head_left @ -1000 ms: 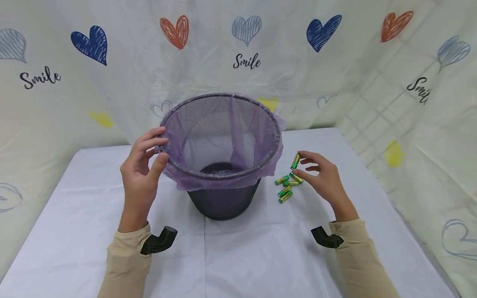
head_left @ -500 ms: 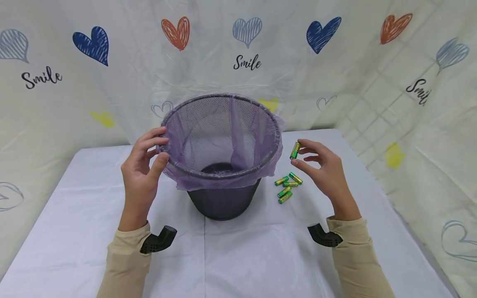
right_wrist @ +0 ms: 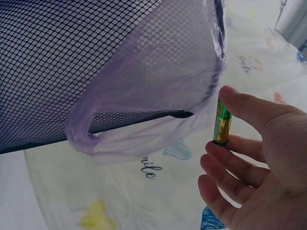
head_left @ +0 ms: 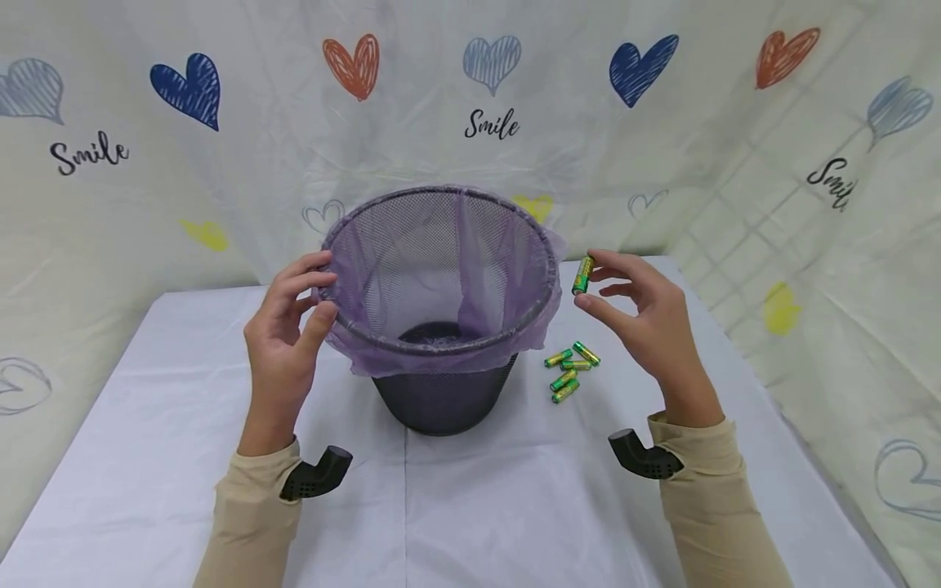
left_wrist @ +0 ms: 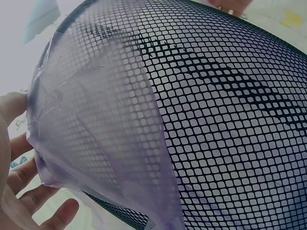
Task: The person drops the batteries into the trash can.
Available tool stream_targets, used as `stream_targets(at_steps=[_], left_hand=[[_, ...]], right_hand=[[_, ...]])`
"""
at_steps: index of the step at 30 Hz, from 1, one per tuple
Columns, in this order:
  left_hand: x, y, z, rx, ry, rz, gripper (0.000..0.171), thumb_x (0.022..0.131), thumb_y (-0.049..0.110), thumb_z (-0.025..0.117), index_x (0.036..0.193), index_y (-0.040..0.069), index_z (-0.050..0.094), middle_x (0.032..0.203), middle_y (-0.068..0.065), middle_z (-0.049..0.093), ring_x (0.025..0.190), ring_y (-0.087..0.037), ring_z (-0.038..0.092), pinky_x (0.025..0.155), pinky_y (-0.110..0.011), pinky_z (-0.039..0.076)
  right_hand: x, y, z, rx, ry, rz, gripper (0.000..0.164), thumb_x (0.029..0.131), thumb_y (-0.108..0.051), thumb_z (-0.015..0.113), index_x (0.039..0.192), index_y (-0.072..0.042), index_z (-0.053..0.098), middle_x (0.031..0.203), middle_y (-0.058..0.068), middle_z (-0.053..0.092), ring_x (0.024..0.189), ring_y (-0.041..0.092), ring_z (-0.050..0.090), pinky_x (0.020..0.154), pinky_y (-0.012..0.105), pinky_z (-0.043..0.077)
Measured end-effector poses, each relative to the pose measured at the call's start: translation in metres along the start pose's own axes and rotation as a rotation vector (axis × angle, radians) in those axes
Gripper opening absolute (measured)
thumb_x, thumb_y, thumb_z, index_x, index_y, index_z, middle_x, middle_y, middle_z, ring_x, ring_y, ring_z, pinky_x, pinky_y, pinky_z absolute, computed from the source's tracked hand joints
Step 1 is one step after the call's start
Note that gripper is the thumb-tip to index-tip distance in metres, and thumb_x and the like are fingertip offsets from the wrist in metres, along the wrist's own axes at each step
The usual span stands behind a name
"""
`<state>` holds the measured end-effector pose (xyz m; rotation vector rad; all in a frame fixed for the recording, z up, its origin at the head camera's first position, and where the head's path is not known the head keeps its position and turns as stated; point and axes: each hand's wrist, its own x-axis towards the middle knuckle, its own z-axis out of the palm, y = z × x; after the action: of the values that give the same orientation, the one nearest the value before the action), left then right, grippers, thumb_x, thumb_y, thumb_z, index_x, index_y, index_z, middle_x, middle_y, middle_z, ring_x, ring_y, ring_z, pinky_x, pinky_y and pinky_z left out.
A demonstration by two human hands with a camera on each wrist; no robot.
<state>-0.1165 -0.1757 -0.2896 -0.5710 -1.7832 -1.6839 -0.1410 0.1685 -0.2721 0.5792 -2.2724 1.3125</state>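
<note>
One battery (head_left: 583, 275) is up off the counter (head_left: 500, 506) — pinched between the thumb and fingers of the right hand (head_left: 650, 314), outside the mesh bin (head_left: 441, 400) and near its rim. Five loose batteries (head_left: 565, 391) lie untouched beside the bin's base. The left hand (head_left: 283, 343) grips the rim, fingers curled; whether any batteries lie inside, I cannot tell.

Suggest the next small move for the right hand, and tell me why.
I'd probably shift the right hand leftward until the battery is above the bin: it's pinched between thumb and fingertip, just outside the rim, while the left hand holds the rim's opposite side.
</note>
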Motion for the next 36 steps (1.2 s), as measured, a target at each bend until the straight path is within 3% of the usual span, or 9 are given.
stream_targets(at_steps=[6,14,30,36], left_hand=[[-0.001,-0.001,0.000,0.024,-0.005,-0.001,0.030,0.086,0.004,0.057,0.109,-0.015,0.053,0.129,-0.021,0.050,0.124,-0.027,0.043,0.087,-0.026,0.039],[0.000,-0.003,-0.001,-0.042,-0.005,0.020,0.028,0.085,0.001,0.058,0.107,-0.015,0.054,0.126,-0.023,0.051,0.121,-0.029,0.045,0.084,-0.027,0.039],[0.001,-0.001,0.002,0.007,-0.015,0.019,0.030,0.087,0.004,0.057,0.108,-0.016,0.053,0.127,-0.025,0.049,0.121,-0.028,0.045,0.084,-0.026,0.040],[0.000,-0.001,0.000,0.016,-0.007,0.024,0.030,0.087,0.004,0.057,0.108,-0.016,0.053,0.127,-0.025,0.049,0.121,-0.028,0.045,0.083,-0.026,0.040]], right_hand=[[0.010,-0.012,0.003,0.047,0.007,-0.029,0.048,0.076,0.002,0.069,0.122,-0.009,0.058,0.115,0.007,0.061,0.098,0.017,0.058,0.083,0.020,0.048],[0.023,-0.029,0.011,0.079,-0.016,-0.083,0.049,0.074,0.003,0.070,0.121,-0.007,0.058,0.116,0.010,0.061,0.100,0.019,0.057,0.084,0.023,0.047],[0.039,-0.047,0.028,-0.023,-0.061,-0.090,0.050,0.074,-0.006,0.074,0.121,-0.007,0.058,0.106,0.007,0.062,0.100,0.017,0.054,0.084,0.025,0.043],[0.041,-0.049,0.032,-0.057,-0.092,-0.078,0.051,0.074,-0.009,0.074,0.122,-0.007,0.057,0.106,0.007,0.062,0.100,0.016,0.054,0.084,0.033,0.043]])
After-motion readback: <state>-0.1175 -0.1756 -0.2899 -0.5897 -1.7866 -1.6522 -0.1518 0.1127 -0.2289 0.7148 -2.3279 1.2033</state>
